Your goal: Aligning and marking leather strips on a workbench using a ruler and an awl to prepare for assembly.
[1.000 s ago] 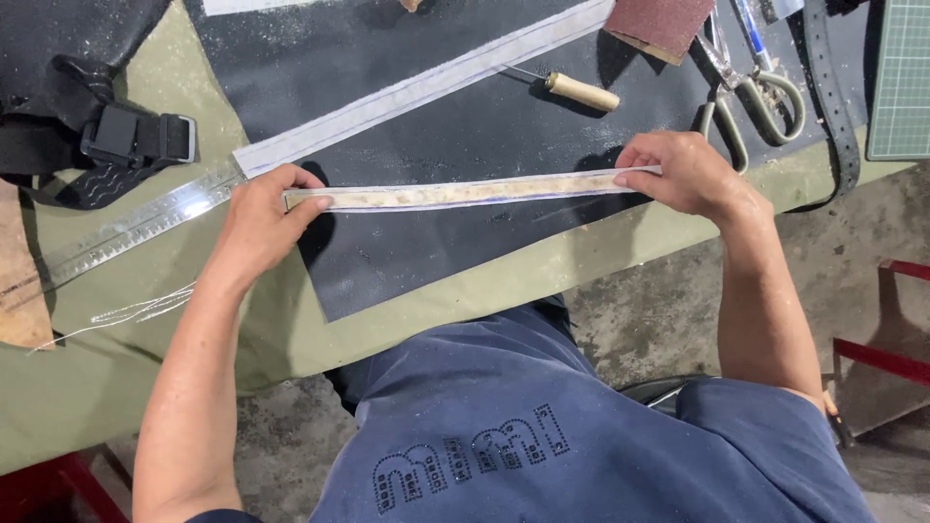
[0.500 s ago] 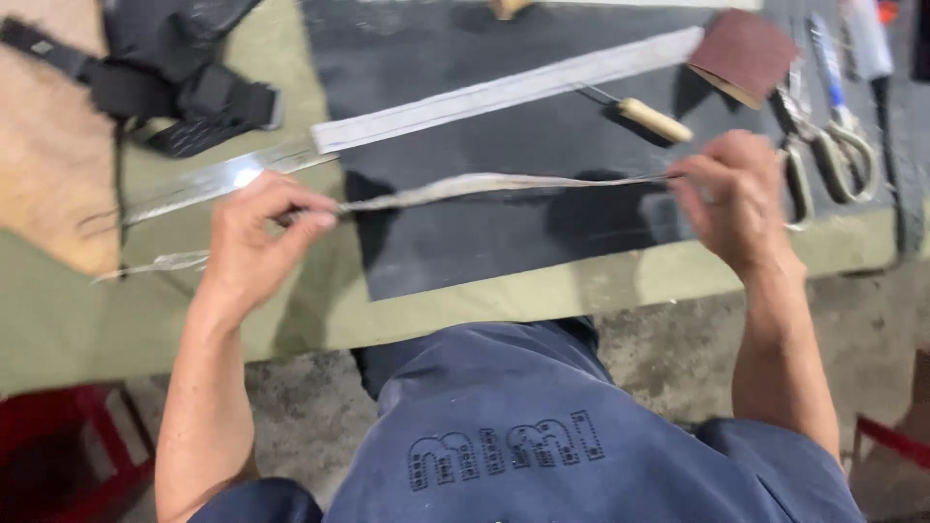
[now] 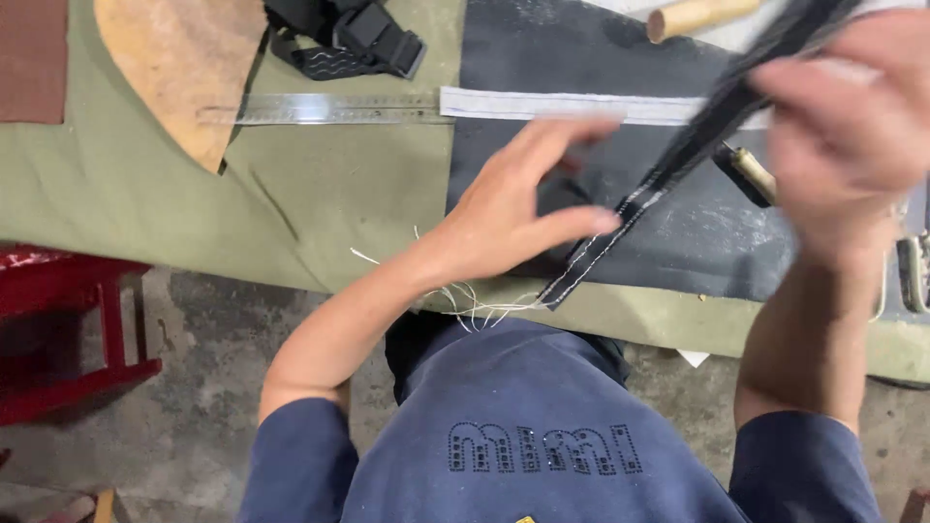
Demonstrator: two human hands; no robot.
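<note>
My right hand (image 3: 848, 126), blurred by motion, is shut on a long dark leather strap (image 3: 668, 179) with white stitching along its edges. The strap slants down to the left, and its lower end trails loose white threads (image 3: 465, 300) near the bench edge. My left hand (image 3: 518, 208) hovers open just left of the strap with fingers spread, holding nothing. Both are above a black mat (image 3: 630, 232) on the green-covered workbench (image 3: 320, 194).
A steel ruler (image 3: 320, 108) and a pale strip (image 3: 572, 107) lie along the back. A tan leather piece (image 3: 184, 58), black buckled webbing (image 3: 354, 39), a wooden-handled tool (image 3: 746, 169) and a wooden handle (image 3: 693, 15) are nearby. A red stool (image 3: 68, 329) stands on the floor at left.
The strap was stretched flat between both hands. Now my left hand has let go and opened, and my right hand has lifted the strap up, dark side showing. The view shifted left.
</note>
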